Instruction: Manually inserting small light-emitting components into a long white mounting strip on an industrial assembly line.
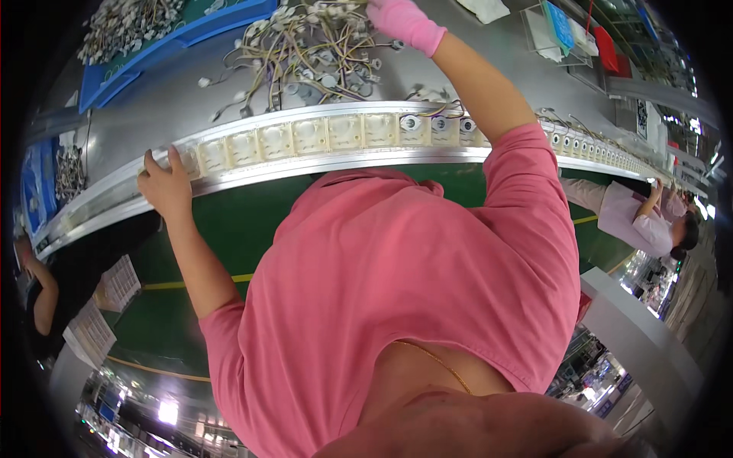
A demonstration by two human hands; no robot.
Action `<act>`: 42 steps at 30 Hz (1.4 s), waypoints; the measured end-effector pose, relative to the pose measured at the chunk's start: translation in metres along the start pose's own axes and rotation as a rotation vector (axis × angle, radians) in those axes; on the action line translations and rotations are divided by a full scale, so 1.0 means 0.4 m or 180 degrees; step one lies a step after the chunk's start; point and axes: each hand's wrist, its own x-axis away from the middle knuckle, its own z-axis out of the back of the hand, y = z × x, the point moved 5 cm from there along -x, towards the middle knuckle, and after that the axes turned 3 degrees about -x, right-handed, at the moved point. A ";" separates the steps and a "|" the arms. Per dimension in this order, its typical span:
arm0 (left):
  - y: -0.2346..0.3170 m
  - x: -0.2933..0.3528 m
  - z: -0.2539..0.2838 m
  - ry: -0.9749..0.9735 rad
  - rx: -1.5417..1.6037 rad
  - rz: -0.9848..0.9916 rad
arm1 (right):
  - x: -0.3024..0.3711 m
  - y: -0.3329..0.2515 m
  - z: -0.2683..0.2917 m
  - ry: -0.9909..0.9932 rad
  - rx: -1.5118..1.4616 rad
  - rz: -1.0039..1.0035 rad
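My bare left hand (166, 183) rests on the metal rail (305, 162), its fingers apart and touching the rail beside the left end of a row of clear plastic housings (308, 136). Farther off, my right hand (406, 24), in a pink glove, reaches into a tangled pile of wired connectors (324, 57). Its fingers are drawn together at the picture's top edge; what they pinch, if anything, I cannot make out. Near my right forearm, a few housings hold round dark-centred parts (412, 122) with wires; those farther left show none.
A blue tray (175, 42) with many small wired parts stands at the far left. Blue and red bins (561, 27) are at the far right. The rail continues right toward a co-worker (637, 217) in a light top; another person (46, 294) is at the left rim.
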 end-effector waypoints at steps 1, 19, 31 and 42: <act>0.020 0.018 0.042 0.0136 -0.0390 -0.0063 | -0.064 -0.022 0.125 0.0030 -0.0782 -0.1125; 0.654 0.014 -0.034 -0.2652 0.4738 -0.1047 | -0.128 -0.199 0.266 0.1119 -0.3114 -0.2596; 0.672 0.123 -0.058 -0.3700 0.5401 0.0054 | 0.024 -0.223 0.271 0.0410 -0.1396 -0.2980; 0.704 0.132 -0.040 -0.3839 0.5198 0.0011 | 0.018 -0.312 0.315 -0.0075 -0.1037 -0.2317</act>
